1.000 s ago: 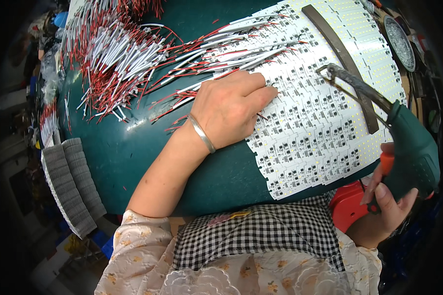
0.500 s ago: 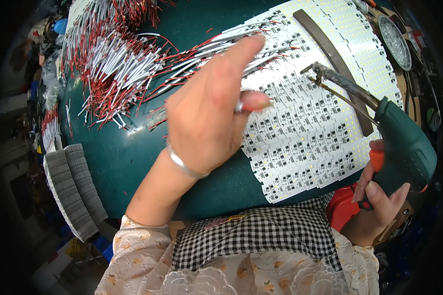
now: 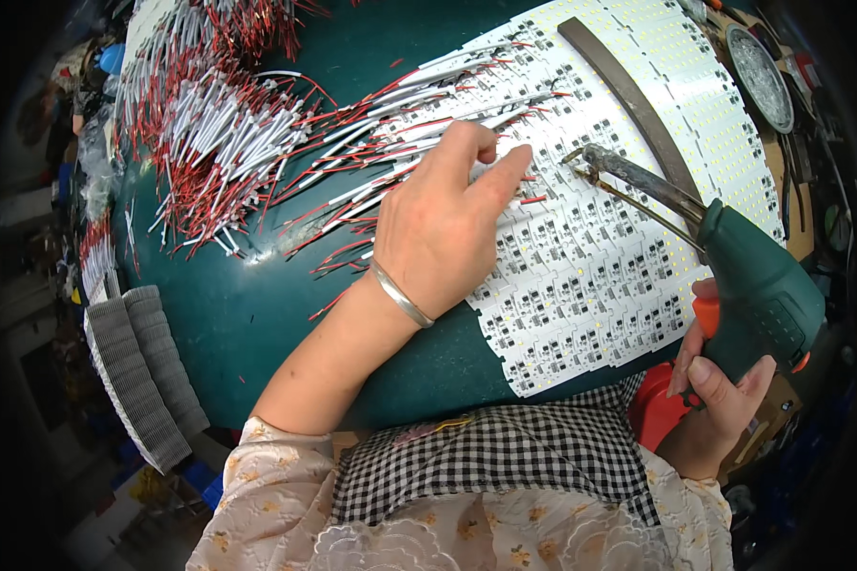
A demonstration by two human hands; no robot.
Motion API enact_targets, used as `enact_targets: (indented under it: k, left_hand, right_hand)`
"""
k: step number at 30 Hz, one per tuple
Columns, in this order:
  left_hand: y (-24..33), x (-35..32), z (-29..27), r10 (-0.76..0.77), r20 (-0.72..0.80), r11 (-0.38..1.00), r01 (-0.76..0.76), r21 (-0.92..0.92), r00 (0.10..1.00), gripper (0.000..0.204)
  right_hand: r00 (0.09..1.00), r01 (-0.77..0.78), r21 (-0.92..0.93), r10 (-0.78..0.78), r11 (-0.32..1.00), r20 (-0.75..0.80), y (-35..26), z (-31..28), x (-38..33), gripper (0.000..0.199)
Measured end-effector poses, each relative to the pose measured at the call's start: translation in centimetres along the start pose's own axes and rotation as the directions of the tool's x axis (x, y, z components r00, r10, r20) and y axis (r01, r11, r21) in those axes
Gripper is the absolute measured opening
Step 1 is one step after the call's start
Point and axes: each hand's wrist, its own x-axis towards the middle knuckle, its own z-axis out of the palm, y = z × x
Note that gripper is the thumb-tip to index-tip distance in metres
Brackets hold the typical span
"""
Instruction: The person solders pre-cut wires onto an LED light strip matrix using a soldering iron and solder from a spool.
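My left hand, a silver bangle on its wrist, rests on a white sheet of small circuit boards. Its thumb and forefinger pinch a thin red and white wire against the sheet. My right hand grips the handle of a green soldering gun with an orange trigger. The gun's dark metal tip hovers just right of my left fingertips, over the same spot on the sheet.
A big heap of red and white wires lies on the green table at the upper left. A dark curved bar lies across the boards. Grey ribbed strips hang at the left edge. A round dish sits far right.
My left hand lifted off the lower part of the sheet and came down farther up, its fingertips now beside the soldering tip. The gun shifted slightly toward that spot.
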Motion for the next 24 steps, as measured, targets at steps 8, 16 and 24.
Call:
enact_targets:
  k: [8, 16, 24]
  left_hand:
    - [-0.5, -0.4, -0.5, 0.108, -0.019, 0.994, -0.108, 0.008, 0.994, 0.050]
    - [-0.6, -0.2, 0.2, 0.122, -0.097, 0.992, -0.125, -0.026, 0.988, 0.038]
    - [-0.8, -0.3, 0.2, 0.111, 0.002, 0.993, -0.111, -0.048, 0.994, 0.037]
  right_hand:
    - [1.000, 0.007, 0.008, -0.007, 1.000, 0.015, -0.1, 0.2, 0.1, 0.068]
    - [0.999, -0.039, 0.060, 0.038, 0.997, 0.017, -0.3, 0.2, 0.0, 0.069]
    - [0.999, -0.033, 0.013, 0.032, 0.999, 0.043, 0.0, 0.3, -0.2, 0.065]
